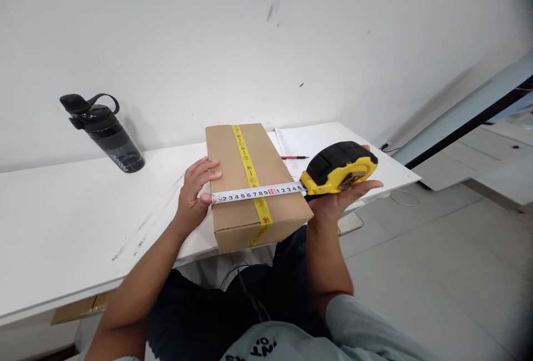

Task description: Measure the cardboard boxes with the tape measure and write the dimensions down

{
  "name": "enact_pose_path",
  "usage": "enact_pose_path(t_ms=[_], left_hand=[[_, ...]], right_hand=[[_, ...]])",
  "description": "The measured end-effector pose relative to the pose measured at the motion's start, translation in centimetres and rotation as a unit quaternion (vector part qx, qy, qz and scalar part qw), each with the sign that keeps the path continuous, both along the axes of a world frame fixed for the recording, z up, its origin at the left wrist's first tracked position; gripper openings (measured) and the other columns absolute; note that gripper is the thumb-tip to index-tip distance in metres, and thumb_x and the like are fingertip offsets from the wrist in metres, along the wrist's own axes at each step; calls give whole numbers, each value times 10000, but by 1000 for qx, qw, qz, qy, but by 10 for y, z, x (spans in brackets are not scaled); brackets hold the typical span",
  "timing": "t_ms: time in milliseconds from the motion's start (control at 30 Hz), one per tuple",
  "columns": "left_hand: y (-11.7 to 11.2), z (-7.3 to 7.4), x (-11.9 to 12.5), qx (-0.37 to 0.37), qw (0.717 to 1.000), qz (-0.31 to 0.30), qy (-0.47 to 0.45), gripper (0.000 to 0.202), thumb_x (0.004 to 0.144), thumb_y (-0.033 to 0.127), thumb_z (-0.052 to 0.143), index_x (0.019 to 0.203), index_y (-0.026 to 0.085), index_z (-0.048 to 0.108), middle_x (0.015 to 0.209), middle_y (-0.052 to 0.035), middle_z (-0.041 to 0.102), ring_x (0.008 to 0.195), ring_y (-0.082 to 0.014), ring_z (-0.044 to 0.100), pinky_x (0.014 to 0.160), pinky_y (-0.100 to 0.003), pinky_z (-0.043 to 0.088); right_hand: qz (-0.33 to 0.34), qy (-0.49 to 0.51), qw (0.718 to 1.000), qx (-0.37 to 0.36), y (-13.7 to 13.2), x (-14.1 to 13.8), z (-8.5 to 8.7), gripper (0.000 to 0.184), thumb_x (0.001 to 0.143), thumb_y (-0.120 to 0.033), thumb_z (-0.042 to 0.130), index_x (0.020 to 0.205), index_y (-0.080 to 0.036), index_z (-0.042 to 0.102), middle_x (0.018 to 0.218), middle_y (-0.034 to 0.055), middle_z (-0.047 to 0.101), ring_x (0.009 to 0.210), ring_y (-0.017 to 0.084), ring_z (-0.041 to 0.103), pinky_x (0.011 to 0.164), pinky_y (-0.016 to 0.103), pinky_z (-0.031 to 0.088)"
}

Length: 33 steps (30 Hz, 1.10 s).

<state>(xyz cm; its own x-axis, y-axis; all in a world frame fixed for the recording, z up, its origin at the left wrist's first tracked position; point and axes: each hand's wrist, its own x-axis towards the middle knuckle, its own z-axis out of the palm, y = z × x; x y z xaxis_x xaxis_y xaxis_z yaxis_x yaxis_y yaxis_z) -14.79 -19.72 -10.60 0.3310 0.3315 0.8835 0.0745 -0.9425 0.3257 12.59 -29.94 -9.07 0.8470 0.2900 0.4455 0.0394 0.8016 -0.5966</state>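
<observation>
A brown cardboard box with a strip of yellow printed tape lies at the table's front edge, its near end jutting over. Across its top runs the white blade of a tape measure, from the left edge to the right. My left hand is at the box's left side, thumb on the blade's end and fingertips resting on the cardboard. In my right hand, just off the box's right side, sits the yellow and black tape measure, gripped from below; some fingers are hidden behind it.
A dark water bottle stands at the back left of the white table, near the wall. Behind the box to the right lie white paper and a red and black pen. Under the table, flat cardboard shows.
</observation>
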Motion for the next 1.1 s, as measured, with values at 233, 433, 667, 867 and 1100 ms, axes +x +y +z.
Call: enact_pose_path(t_ms=[233, 433, 667, 867, 1100], left_hand=[[-1, -1, 3, -16, 999, -12, -35, 473, 1151, 599, 397, 1345, 344, 745, 1456, -51, 752, 1517, -232, 587, 1258, -491, 495], [-1, -2, 2, -27, 999, -17, -40, 473, 1157, 589, 392, 1346, 347, 751, 1473, -43, 743, 1523, -224, 583, 1270, -495, 491], [1, -3, 0, -46, 998, -14, -47, 507, 1148, 625, 393, 1288, 327, 778, 1437, -53, 757, 1498, -254, 611, 1265, -535, 500], [1, -2, 0, -44, 998, -22, -47, 479, 1153, 602, 407, 1310, 340, 776, 1447, -44, 752, 1502, -250, 606, 1270, -537, 490], [1, -3, 3, -50, 996, -30, -65, 453, 1148, 607, 433, 1301, 354, 777, 1438, -37, 757, 1487, -242, 618, 1278, -524, 478]], right_hand=[[25, 19, 999, 27, 6, -11, -2, 578, 897, -782, 654, 1273, -354, 750, 1459, 26, 686, 1388, 277, 664, 1161, 547, 607], [46, 12, 999, 20, -2, -10, -5, 621, 833, -789, 731, 1263, -342, 754, 1403, 51, 716, 1353, 309, 681, 1138, 599, 605], [54, -6, 999, 4, -3, 15, -11, 670, 773, -798, 767, 1184, -268, 762, 1210, 70, 741, 1195, 270, 717, 1213, 535, 524], [41, -40, 998, -4, -5, 25, -8, 573, 764, -712, 821, 1175, -320, 748, 1173, 37, 717, 1050, 228, 707, 1052, 451, 619], [38, -28, 997, -55, -7, 22, 4, 562, 741, -703, 833, 1103, -292, 708, 1069, 31, 693, 988, 229, 710, 942, 427, 642]])
